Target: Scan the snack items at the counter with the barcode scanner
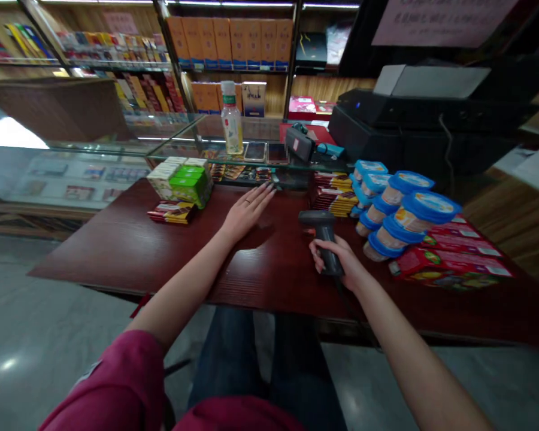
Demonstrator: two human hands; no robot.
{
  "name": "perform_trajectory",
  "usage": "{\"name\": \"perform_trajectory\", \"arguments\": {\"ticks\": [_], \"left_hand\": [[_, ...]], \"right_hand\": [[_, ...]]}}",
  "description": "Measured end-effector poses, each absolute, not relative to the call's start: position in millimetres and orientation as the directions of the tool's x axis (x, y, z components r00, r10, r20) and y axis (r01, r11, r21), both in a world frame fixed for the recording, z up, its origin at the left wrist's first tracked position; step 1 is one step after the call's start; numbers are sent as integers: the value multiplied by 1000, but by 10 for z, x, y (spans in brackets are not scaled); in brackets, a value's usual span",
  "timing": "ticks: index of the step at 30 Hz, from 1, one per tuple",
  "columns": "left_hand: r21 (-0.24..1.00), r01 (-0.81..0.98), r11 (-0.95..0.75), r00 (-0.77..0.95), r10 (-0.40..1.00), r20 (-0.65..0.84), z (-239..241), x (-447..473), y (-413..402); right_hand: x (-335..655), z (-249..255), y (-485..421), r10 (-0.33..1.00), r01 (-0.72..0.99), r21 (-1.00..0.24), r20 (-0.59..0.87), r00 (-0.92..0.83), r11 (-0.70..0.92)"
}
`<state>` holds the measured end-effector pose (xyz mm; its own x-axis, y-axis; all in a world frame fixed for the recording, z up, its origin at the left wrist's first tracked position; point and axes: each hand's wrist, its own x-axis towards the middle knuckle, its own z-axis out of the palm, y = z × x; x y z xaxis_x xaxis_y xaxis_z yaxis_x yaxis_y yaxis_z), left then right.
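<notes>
Dark red wood: we work at a polished dark red wooden counter (130, 251), both hands resting on it, well apart from each other.
Right hand: our right hand (341, 263) is wrapped tight around the grip of a black handheld barcode scanner (322, 236), whose head points away from us, towards the far edge of the counter.
Left hand: our left hand (247, 212) lies flat, fingers stretched out and empty, palm on the wood.
Doing it well: we judge the scanner should be kept level, the wrist steady, and the free hand used to turn a label towards the scanner head.
Tubs: just right of the scanner hand, stacked round tubs with blue lids (404, 209); we count about eight, some hidden.
Red packets: under and beyond the tubs, flat red snack packets (458, 257); roughly four, the overlap hides the rest.
Green boxes: beyond the left hand, a block of green and white small boxes (182, 179); number unclear.
Bars: beside that block, a small pile of flat red and yellow wrapped bars (173, 211); another pile (335, 194) beyond the scanner.
Bottle: one clear plastic bottle with a pale cap (231, 120) on the glass case (72, 173) further off.
</notes>
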<state>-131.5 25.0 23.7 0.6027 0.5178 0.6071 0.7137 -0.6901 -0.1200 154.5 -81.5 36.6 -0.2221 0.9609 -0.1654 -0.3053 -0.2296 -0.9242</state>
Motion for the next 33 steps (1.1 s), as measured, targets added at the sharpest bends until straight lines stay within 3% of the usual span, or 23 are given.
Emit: {"name": "perform_trajectory", "arguments": {"ticks": [7, 13, 19, 23, 28, 30, 33], "left_hand": [[137, 945, -298, 143, 751, 645, 283, -2868, -324], [226, 971, -74, -63, 837, 544, 80, -3334, -496], [180, 969, -168, 66, 882, 467, 86, -3214, -544], [230, 933, -277, 145, 875, 462, 153, -3057, -692], [561, 788, -254, -111, 838, 535, 185, -2770, -531], [734, 617, -285, -220, 833, 508, 161, -2596, -301], [922, 281, -266, -262, 903, 340, 96, -2278, 111]], "right_hand": [[485, 355, -416, 895, -367, -883, -120, -430, -294], [-154, 358, -272, 827, -369, -859, -105, -552, -355], [-143, 327, -226, 829, -401, -821, -148, -539, -406], [-109, 347, -202, 829, -394, -813, -180, -529, -428], [-29, 337, -189, 874, -411, -848, -118, -471, -336], [57, 326, -206, 897, -416, -866, -76, -436, -276], [203, 320, -261, 905, -397, -885, -59, -422, -242]]}}
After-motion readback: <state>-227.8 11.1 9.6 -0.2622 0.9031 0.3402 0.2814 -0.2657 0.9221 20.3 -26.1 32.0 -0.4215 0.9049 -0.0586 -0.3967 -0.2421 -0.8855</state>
